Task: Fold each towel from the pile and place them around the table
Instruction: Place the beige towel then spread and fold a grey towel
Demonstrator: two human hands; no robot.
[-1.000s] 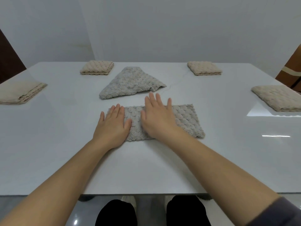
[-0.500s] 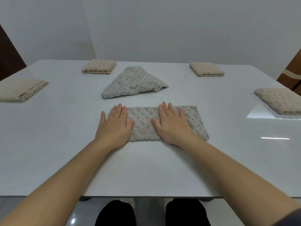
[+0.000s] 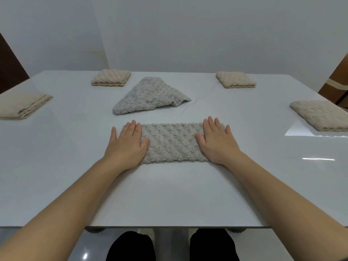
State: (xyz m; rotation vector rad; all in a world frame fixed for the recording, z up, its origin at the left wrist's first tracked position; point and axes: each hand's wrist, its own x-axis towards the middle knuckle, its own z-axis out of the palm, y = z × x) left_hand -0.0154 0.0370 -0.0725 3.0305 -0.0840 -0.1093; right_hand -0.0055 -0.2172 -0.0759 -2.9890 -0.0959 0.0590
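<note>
Now, both hands flat on the work. A grey knobbly towel (image 3: 173, 144), folded into a long strip, lies crosswise on the glossy white table (image 3: 169, 194), just in from the near edge and straight before the person. The left hand (image 3: 128, 146) presses its left end, the right hand (image 3: 216, 142) its right end. Fingers on both are straight and close together, thumbs out, palms down, gripping nothing.

Behind the strip and apart from it, a loose grey towel (image 3: 148, 95) sits in a rumpled triangle at mid-table. Beige folded towels are set round the rim: far-left towel (image 3: 111, 77), far-right towel (image 3: 235, 79), left-edge towel (image 3: 22, 105), right-edge towel (image 3: 320, 114).

Risks, as I judge them:
- the top looks slick, so a one-sided push could skate the strip askew
- the thick pile may spring open once the palms lift
- folding end over end with a careless pinch could leave layers stepped, a poor match for the beige squares

Hard to read:
- both ends of the strip are under the palms, corners unseen
- layer count in the strip cannot be told
- the rumpled triangle may be one towel or more
- left-edge and right-edge towels are cut by the frame
- below the table, dark trouser legs (image 3: 131, 245) and something pale on the floor — not identifiable
</note>
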